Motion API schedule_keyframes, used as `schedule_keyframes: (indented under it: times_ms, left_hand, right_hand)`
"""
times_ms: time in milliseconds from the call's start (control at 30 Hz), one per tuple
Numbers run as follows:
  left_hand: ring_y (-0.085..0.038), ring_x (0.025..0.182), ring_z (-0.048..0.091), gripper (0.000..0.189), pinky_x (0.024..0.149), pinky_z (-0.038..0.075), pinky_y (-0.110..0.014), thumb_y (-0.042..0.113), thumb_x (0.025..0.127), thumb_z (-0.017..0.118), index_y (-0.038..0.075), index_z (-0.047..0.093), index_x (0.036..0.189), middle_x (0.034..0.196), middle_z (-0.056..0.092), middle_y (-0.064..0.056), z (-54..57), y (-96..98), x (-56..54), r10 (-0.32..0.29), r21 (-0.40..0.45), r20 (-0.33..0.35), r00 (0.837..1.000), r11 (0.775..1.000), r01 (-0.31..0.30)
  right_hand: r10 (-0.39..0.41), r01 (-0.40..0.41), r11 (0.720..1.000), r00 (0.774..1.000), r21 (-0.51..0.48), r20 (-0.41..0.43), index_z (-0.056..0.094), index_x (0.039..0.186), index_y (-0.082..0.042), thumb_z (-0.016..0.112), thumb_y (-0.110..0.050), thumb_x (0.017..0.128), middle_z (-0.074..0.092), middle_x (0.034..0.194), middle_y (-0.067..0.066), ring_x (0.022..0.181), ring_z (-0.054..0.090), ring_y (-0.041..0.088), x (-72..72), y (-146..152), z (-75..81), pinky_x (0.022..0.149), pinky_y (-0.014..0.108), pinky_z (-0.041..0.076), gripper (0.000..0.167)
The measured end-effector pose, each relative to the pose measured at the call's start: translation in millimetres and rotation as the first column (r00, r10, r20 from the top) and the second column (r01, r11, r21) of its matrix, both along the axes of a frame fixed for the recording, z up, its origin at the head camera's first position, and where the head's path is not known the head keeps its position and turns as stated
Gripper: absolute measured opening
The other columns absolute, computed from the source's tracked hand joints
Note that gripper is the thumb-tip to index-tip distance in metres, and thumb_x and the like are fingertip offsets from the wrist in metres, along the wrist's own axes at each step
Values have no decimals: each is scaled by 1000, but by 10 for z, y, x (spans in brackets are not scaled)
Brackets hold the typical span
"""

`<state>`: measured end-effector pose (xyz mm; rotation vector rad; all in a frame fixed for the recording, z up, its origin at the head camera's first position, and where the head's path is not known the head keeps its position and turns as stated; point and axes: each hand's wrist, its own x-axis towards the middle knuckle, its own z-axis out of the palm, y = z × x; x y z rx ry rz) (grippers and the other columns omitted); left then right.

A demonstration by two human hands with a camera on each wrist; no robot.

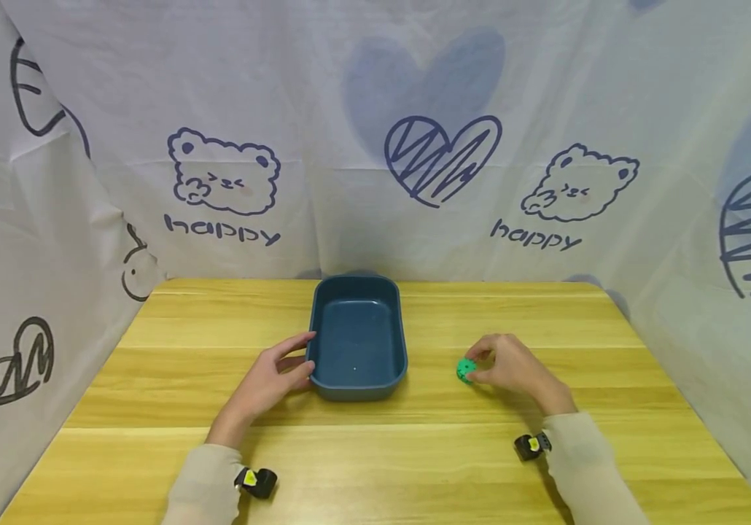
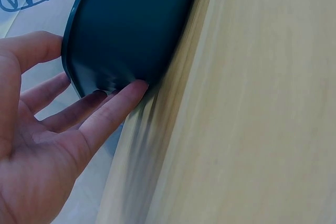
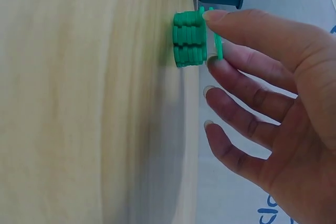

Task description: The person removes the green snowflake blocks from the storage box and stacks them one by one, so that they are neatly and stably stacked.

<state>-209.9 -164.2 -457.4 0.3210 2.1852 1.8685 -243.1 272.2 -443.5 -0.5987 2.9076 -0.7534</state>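
Note:
In the head view a dark blue rectangular bin [image 1: 357, 394] stands on the wooden table. My left hand [image 1: 278, 372] touches the outside of its left wall with spread, fairly straight fingers. The left wrist view has the left hand's fingertips [image 2: 139, 85] against the bin [image 2: 131, 24]. Off to the right of the bin, my right hand [image 1: 513, 368] is at a small stack of green notched discs [image 1: 465, 369]. Seen from the right wrist, thumb and fingers pinch one thin green disc [image 3: 218, 45], held slightly apart from the stack [image 3: 189, 39]. The remaining right fingers are loosely bent.
The wooden table [image 1: 362, 459] extends around the bin and discs. White cloth [image 1: 349, 240] printed with hearts and bears hangs behind the table and at both sides. A small black device sits at the left wrist [image 1: 259, 481] and another at the right wrist [image 1: 531, 445].

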Motion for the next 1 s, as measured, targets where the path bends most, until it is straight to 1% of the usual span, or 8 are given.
schedule_keyframes:
  times_ms: [133,333,633,1000]
  left_hand:
    - [-46,142,49,58,95,63,-38,14,103,62,9,41,158,163,35,-24,3,3,-3,1,-5,-1,1000,1000,-1]
    - [-48,142,48,59,96,63,-39,13,104,61,7,40,158,163,34,-25,4,3,-1,-4,3,-2,1000,1000,4]
    - [-48,140,50,59,94,64,-37,11,103,62,6,40,158,163,35,-25,-9,8,-7,1,-7,-9,1000,1000,-1]
    - [-48,141,50,59,95,63,-39,11,103,61,5,39,158,163,35,-26,-2,16,-2,1,-13,-12,1000,1000,-1]
  right_hand:
    - [-28,28,1000,1000,8,-5,79,101,-11,89,-22,81,76,100,1,88,65,15,9,-7,3,79,33,57,25]
    - [-37,37,999,999,27,-10,79,100,-10,89,-24,81,76,99,2,87,64,15,21,-16,17,78,33,57,26]
    - [-57,57,997,998,52,11,79,101,-11,89,-28,81,77,101,1,90,68,15,22,-21,8,84,41,60,28]
    - [-70,69,995,997,73,13,78,100,-11,89,-34,81,76,96,-1,86,66,12,38,-31,1,81,38,59,32]
